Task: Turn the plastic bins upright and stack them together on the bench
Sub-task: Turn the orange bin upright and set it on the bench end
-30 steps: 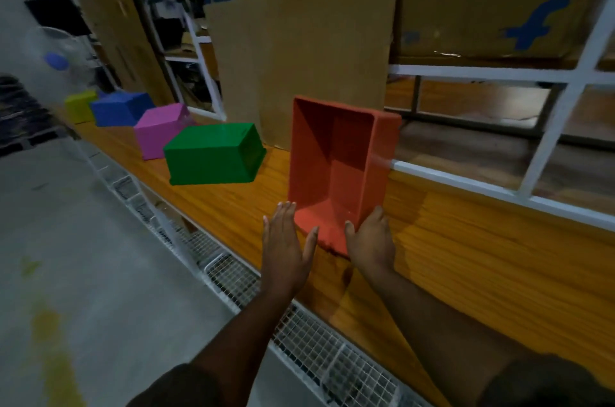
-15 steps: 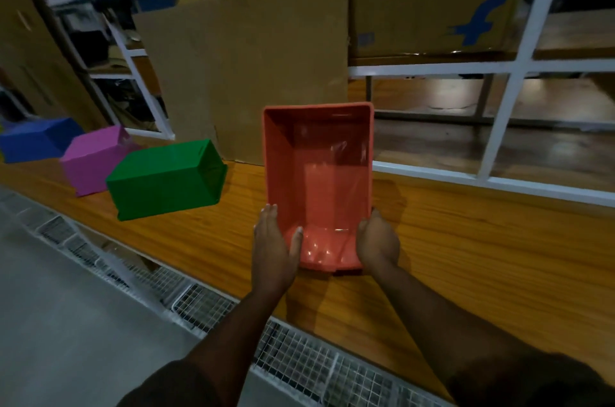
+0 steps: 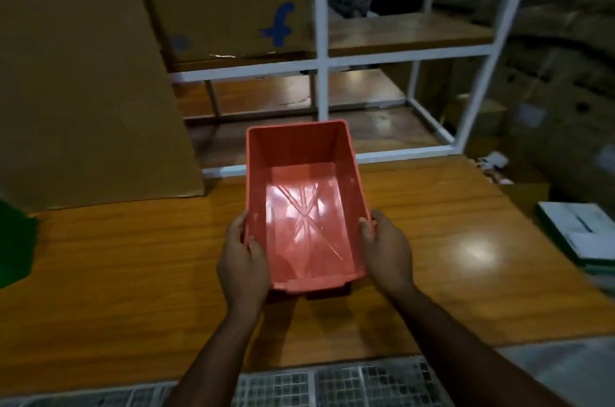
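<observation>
Bin: red bin [image 3: 304,207] sits open side up in the middle of the bench, with its long way pointing away from the person. It is empty inside, and light shines on its floor, where raised lines cross.
Near end: its near end looks lifted a little, with a dark shadow under it. Whether it touches the wood there cannot be told.
Left hand: left hand [image 3: 243,262] grips the left wall of the red bin near the front corner. The thumb is hooked over the rim and lies inside.
Right hand: right hand [image 3: 387,250] holds the right wall near the front corner. Its fingers curl against the outside of the wall.
Bench: wooden bench [image 3: 133,273] is orange-brown and shiny, with a bright spot of light on the right.
Green bin: green bin [image 3: 15,247] shows only a bit at the left edge, well apart from the red bin.
Cardboard: big cardboard sheet [image 3: 83,90] leans up at the back left of the bench.
Box: cardboard box [image 3: 233,10] with a blue mark sits on the white rack [image 3: 321,57] behind the bench.
Grid: wire grid [image 3: 332,383] runs along the near edge of the bench.
</observation>
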Demonstrator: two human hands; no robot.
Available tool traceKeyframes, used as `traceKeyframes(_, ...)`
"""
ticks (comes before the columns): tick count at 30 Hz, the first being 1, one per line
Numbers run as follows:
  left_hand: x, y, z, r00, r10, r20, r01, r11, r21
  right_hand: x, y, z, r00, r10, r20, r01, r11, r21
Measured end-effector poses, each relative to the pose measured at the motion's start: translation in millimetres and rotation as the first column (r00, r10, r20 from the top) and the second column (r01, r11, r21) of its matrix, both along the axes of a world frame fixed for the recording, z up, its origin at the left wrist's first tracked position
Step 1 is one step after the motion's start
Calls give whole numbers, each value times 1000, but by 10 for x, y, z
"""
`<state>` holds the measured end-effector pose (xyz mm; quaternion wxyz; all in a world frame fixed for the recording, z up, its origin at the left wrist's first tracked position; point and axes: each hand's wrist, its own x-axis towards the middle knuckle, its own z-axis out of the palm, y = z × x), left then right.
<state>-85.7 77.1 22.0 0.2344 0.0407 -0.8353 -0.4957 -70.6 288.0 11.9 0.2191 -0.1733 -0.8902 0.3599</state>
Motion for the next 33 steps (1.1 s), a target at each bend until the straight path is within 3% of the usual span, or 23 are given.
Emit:
traceKeyframes(9, 244, 1551, 75, 968, -237, 82, 219, 958, 183, 687, 1397, 67, 972, -181, -150, 160, 977, -142)
traceKeyframes(17, 587, 2480, -92, 869, -474, 146, 442, 873, 206, 1108, 2258, -36, 968, -233, -91, 226, 971, -81)
traceKeyframes(20, 674, 2695, -135, 903, -413, 118, 417, 909, -6, 1198, 2430, -63, 967, -208, -147, 231, 960, 157)
traceKeyframes(22, 755, 2807, -121, 933, -359, -10, 348, 911, -222, 1211, 2510, -69, 974, -78, -213, 137, 951, 277)
traceKeyframes(24, 838, 2924, -102, 899, -428, -87, 364, 845, -393, 1214, 2530, -47, 970, 80, -228, -6, 951, 309)
traceKeyframes(26, 916, 3017, -128, 874, -482, -70, 386, 773, -504, 1226, 2535, -45, 963, 167, -214, -85, 934, 347)
traceKeyframes(33, 950, 3157, -124, 875, -481, -44, 386, 751, -535, 1182, 2689, 10, 980, 166, -108, -113, 915, 386)
